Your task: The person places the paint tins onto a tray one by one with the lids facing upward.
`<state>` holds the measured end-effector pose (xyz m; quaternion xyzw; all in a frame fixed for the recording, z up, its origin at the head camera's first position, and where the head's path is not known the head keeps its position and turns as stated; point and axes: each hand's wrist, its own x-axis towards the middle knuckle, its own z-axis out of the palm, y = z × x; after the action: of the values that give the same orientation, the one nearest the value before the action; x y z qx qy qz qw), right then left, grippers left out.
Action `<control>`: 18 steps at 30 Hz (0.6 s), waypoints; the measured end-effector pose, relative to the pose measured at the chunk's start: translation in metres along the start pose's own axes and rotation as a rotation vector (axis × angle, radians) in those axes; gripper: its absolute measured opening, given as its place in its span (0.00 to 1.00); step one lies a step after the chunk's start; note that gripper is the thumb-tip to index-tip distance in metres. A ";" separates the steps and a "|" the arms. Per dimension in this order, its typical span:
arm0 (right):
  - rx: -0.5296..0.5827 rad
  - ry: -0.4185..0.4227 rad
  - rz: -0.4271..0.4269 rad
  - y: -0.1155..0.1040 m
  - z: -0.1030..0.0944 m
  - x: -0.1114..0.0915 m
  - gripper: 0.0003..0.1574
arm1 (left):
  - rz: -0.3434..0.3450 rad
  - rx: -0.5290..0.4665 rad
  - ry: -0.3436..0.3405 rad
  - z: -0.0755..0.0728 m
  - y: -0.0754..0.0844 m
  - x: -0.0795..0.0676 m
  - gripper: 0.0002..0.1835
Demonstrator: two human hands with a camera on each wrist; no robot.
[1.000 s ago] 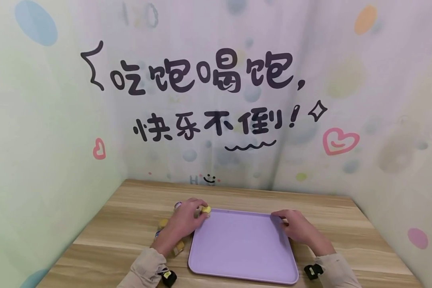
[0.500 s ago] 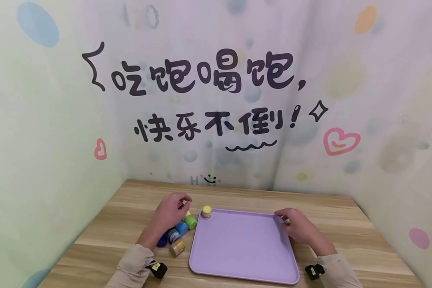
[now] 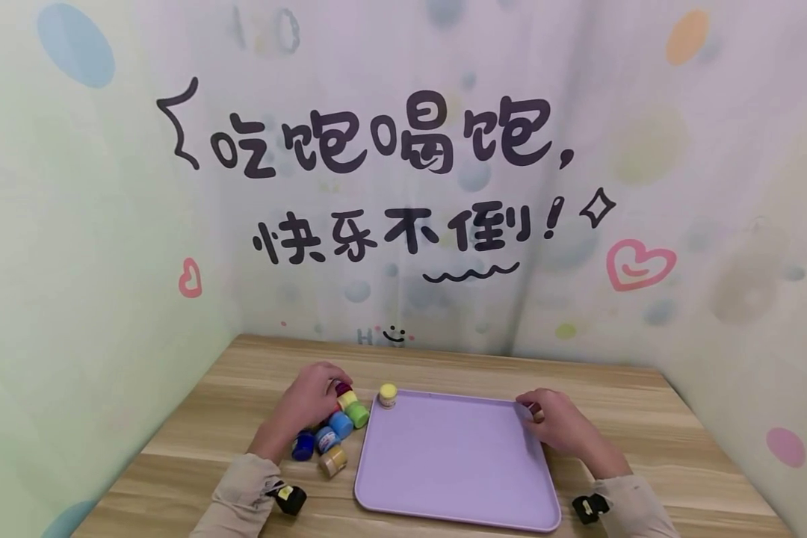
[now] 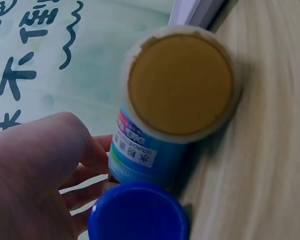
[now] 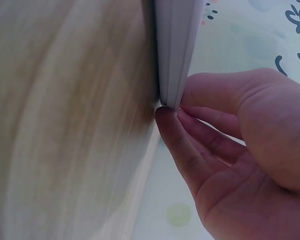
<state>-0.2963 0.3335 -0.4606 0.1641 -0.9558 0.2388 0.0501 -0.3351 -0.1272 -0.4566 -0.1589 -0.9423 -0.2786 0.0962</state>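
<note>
1. Left of the purple tray [image 3: 457, 463], beside its near half, the tan jar [image 3: 332, 462] lies on its side, long axis running away from the person, round end facing them.
2. Just beyond, also left of the tray, lies the dark blue jar [image 3: 303, 446], its lid turned nearly the same way; the light blue jar [image 3: 341, 424] and green jar [image 3: 357, 414] lie between the left hand and the tray's edge, partly in the way.
3. At the tray's far right corner, the right hand [image 3: 557, 424] pinches the rim between thumb and fingers, as it did a second ago.
4. On the tray's far left corner, the yellow-lidded jar [image 3: 388, 397] stands upright, long axis vertical; a second ago the left hand held it, now it stands free.
5. Left of that corner, the left hand [image 3: 312, 396] is at the magenta jar [image 3: 342, 387], hidden half a second ago; I cannot tell whether its fingertips clamp it.
6. Beyond the tray hangs the lettered backdrop [image 3: 350, 314].
</note>
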 end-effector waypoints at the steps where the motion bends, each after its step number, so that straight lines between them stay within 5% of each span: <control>1: 0.001 -0.001 0.000 0.000 0.000 0.000 0.21 | 0.008 -0.001 -0.006 0.000 0.000 0.000 0.13; 18: -0.015 -0.012 0.017 -0.002 0.000 0.000 0.21 | 0.069 -0.015 -0.097 -0.003 -0.002 0.000 0.14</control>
<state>-0.2956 0.3323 -0.4596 0.1571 -0.9592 0.2310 0.0433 -0.3352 -0.1306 -0.4549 -0.2055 -0.9377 -0.2741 0.0589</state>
